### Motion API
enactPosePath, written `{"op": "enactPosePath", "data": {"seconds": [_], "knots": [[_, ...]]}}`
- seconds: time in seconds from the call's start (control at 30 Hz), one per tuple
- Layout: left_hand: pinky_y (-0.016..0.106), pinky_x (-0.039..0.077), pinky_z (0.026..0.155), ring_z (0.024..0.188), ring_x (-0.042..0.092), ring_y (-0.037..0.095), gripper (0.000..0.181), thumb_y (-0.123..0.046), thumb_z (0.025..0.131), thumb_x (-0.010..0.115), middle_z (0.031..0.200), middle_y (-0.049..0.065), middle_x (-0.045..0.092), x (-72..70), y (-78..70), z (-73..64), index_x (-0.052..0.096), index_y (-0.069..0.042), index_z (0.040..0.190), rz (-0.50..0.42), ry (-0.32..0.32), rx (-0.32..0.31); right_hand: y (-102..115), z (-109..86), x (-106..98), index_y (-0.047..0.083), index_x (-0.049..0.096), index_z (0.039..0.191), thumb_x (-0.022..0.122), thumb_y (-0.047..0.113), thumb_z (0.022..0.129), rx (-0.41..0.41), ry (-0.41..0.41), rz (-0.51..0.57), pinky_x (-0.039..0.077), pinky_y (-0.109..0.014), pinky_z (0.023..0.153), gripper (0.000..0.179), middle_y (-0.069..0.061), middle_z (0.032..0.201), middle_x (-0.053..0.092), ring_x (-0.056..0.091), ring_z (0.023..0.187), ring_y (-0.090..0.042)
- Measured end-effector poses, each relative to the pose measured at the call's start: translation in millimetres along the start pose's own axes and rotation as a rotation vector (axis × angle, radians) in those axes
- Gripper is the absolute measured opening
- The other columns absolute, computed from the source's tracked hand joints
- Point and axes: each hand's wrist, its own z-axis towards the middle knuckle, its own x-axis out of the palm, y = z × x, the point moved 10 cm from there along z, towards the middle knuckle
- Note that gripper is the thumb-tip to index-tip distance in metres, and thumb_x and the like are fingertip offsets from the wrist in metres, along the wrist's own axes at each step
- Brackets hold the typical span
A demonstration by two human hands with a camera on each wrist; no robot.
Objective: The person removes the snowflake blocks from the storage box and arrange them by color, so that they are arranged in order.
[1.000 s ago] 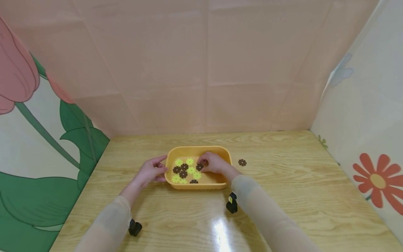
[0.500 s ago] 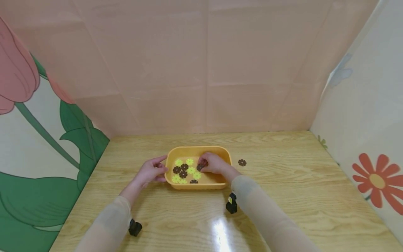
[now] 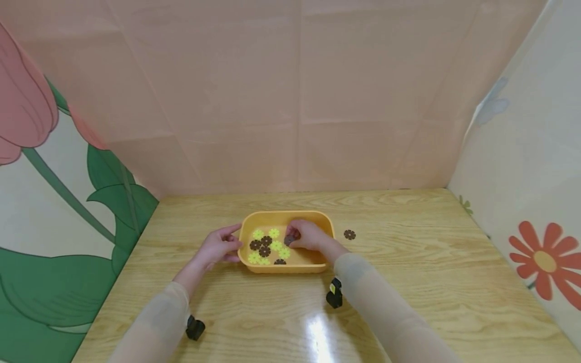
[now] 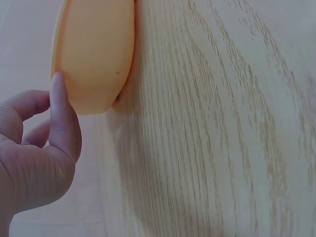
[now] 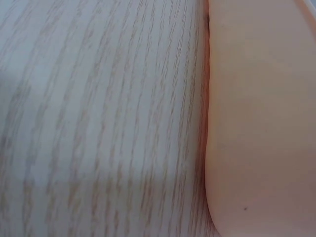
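- One table [image 3: 417, 282], wood-grained, carries everything below.
- Tray [image 3: 290, 268]: orange, upright on the table, between your hands. Judged light and stiff, apt to slide; steady it by the rim or an end wall.
- Left hand [image 3: 219, 247]: at the tray's left end, digits loose and parted, one touching near the rim. You have no firm grip there.
- Right hand [image 3: 310, 235]: inside the tray, fingers bent, fingertips pinching a dark disc. The right wrist view shows no fingers, so your firmness of hold cannot be told.
- Dark disc [image 3: 289, 241]: at your right fingertips, in the tray; contact with its floor is unclear. Judged thin, very light, fairly stiff; take it by the notched edge, as flat faces offer little purchase.
- Loose discs [image 3: 265, 250]: yellow and dark, mostly left of your right hand, some overlapping.
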Motion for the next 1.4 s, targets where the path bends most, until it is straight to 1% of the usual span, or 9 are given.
{"op": "enactPosePath", "data": {"seconds": [0.27, 0.53, 0.6, 0.83, 0.97, 1.1, 1.27, 1.4], "knots": [[0.033, 0.064, 0.065, 0.072, 0.059, 0.017, 0.064, 0.008, 0.091, 0.063, 0.093, 0.010, 0.051, -0.8, -0.4, -0.5, 0.041, -0.003, 0.149, -0.001, 0.004, 0.007, -0.1, -0.2, 2.4, 0.012, 0.060, 0.102, 0.080, 0.011, 0.084, 0.016, 0.005, -0.032, 0.053, -0.033, 0.076, 0.027, -0.001, 0.089, 0.061, 0.055, 0.081, -0.016], [0.034, 0.065, 0.065, 0.073, 0.059, 0.017, 0.064, 0.008, 0.090, 0.064, 0.093, 0.010, 0.051, -1.4, -0.9, -1.6, 0.042, -0.003, 0.149, -0.002, -0.004, 0.005, -2.2, -0.5, 1.8, 0.012, 0.061, 0.103, 0.080, 0.013, 0.085, 0.050, -0.003, -0.022, 0.047, -0.029, 0.066, 0.026, 0.002, 0.080, 0.056, 0.051, 0.073, -0.015], [0.034, 0.065, 0.065, 0.072, 0.059, 0.017, 0.064, 0.008, 0.090, 0.063, 0.093, 0.010, 0.051, -0.7, -1.5, -2.1, 0.042, -0.003, 0.149, -0.007, 0.001, 0.008, -3.5, -0.7, 1.5, 0.013, 0.062, 0.103, 0.080, 0.014, 0.085, 0.058, -0.010, -0.021, 0.047, -0.029, 0.066, 0.026, 0.002, 0.079, 0.056, 0.051, 0.072, -0.015], [0.036, 0.065, 0.067, 0.073, 0.059, 0.018, 0.065, 0.009, 0.089, 0.064, 0.094, 0.011, 0.053, 2.1, -2.8, -2.1, 0.042, -0.003, 0.149, 0.000, 0.001, 0.008, -9.5, -0.9, -1.9, 0.015, 0.063, 0.103, 0.080, 0.015, 0.085, 0.085, -0.051, -0.002, 0.051, -0.031, 0.071, 0.025, 0.001, 0.084, 0.060, 0.054, 0.076, -0.015], [0.036, 0.065, 0.067, 0.072, 0.059, 0.018, 0.065, 0.009, 0.089, 0.064, 0.094, 0.011, 0.054, 2.1, -3.1, -2.9, 0.042, -0.004, 0.149, 0.004, -0.006, 0.001, -8.6, -0.7, -5.9, 0.014, 0.064, 0.105, 0.080, 0.015, 0.085, 0.080, -0.076, 0.022, 0.052, -0.030, 0.069, 0.025, 0.002, 0.084, 0.061, 0.057, 0.077, -0.014], [0.037, 0.065, 0.069, 0.073, 0.059, 0.018, 0.065, 0.008, 0.089, 0.064, 0.094, 0.012, 0.054, 1.5, -3.2, -2.9, 0.043, -0.004, 0.149, 0.010, -0.012, -0.002, -3.7, -3.5, -12.9, 0.013, 0.065, 0.106, 0.080, 0.016, 0.085, 0.062, -0.089, 0.056, 0.052, -0.028, 0.067, 0.026, 0.002, 0.084, 0.061, 0.057, 0.076, -0.014], [0.038, 0.065, 0.069, 0.073, 0.059, 0.018, 0.064, 0.008, 0.089, 0.065, 0.094, 0.011, 0.053, 1.6, -4.7, -3.9, 0.043, -0.004, 0.149, 0.011, -0.014, 0.001, 9.3, -13.2, -26.2, 0.012, 0.065, 0.109, 0.078, 0.017, 0.087, -0.012, -0.089, 0.060, 0.055, -0.028, 0.071, 0.026, 0.004, 0.086, 0.062, 0.058, 0.079, -0.012], [0.036, 0.065, 0.067, 0.072, 0.059, 0.017, 0.064, 0.007, 0.089, 0.065, 0.093, 0.010, 0.053, 1.7, -4.8, -3.7, 0.043, -0.004, 0.149, 0.007, -0.014, 0.000, 18.4, -25.2, -40.9, 0.011, 0.066, 0.112, 0.077, 0.015, 0.088, -0.072, -0.111, 0.076, 0.056, -0.028, 0.074, 0.027, 0.003, 0.087, 0.062, 0.059, 0.081, -0.013]]}}
